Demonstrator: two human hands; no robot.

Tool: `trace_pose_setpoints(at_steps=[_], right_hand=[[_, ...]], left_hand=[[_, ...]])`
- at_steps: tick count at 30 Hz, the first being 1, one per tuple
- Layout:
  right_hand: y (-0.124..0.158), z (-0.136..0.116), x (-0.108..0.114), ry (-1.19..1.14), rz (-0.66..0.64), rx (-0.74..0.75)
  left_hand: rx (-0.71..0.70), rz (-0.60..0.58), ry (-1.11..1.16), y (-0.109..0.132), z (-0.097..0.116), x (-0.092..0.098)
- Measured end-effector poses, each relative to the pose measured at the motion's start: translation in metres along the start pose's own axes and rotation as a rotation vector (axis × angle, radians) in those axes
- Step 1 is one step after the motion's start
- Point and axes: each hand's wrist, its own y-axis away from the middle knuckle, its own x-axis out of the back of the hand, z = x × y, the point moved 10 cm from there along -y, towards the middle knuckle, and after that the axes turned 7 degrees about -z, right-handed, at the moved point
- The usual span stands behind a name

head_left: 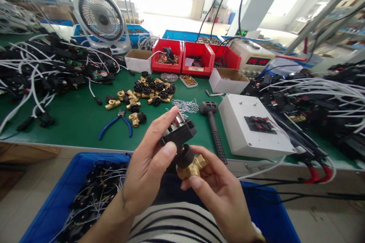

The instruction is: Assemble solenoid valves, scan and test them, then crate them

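1. Our L hand (149, 170) is clasped on a black plastic box (181, 133), thumb on the near side, index finger over the top. Fingers cover its L end, so most of the innards are hidden; we get only some shiny metal bits up top.
2. Our R hand (221, 193) pinches a brass valve (194, 167) btwn thumb & fingers; some fingertips are out of sight behind it.
3. Box sits right above the valve, at its round black collar (186, 154); joined or merely touching, we can't tell. Both are btwn our hands, nr the edge of the smooth green bench (82, 121).
4. Just beyond: thin bent wire clips (188, 106), a dark hammer (215, 133) w/ ribbed handle, blue-handled pliers (121, 113), and more brass valves (146, 90) w/ black caps, overlapping, so no exact count.
5. Below L, a blue plastic tub (70, 182): our forearm hides some contents, bottom cut off.
6. Farther out, tangled cable piles (313, 98) run off both sides of view.
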Motion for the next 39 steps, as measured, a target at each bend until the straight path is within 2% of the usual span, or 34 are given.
trace_pose_setpoints(at_steps=[6,10,16,22,30,34,36,39], right_hand=[[-0.003,0.012,-0.016,-0.275,-0.093,-0.123],[-0.001,0.009,-0.015,-0.215,-0.015,-0.091],[-0.008,0.010,-0.010,-0.295,-0.054,-0.067],[-0.009,0.009,-0.014,-0.305,-0.100,-0.090],[-0.007,0.012,-0.014,-0.272,0.006,-0.007],[-0.012,0.014,-0.006,-0.244,0.030,-0.076],[-0.013,0.013,0.001,-0.227,0.078,-0.097],[-0.012,0.012,0.007,-0.200,0.133,-0.105]], left_hand=[[-0.078,-0.024,-0.140,0.004,0.012,-0.007],[-0.072,-0.030,-0.100,0.005,0.009,-0.007],[-0.071,-0.079,-0.124,0.007,0.002,-0.009],[-0.211,0.007,-0.243,0.009,0.018,-0.001],[-0.241,0.049,-0.291,0.007,0.017,0.001],[-0.187,-0.074,-0.287,0.002,0.008,-0.007],[-0.168,-0.113,-0.408,0.002,0.008,-0.009],[-0.172,-0.070,-0.667,0.005,0.015,-0.008]])
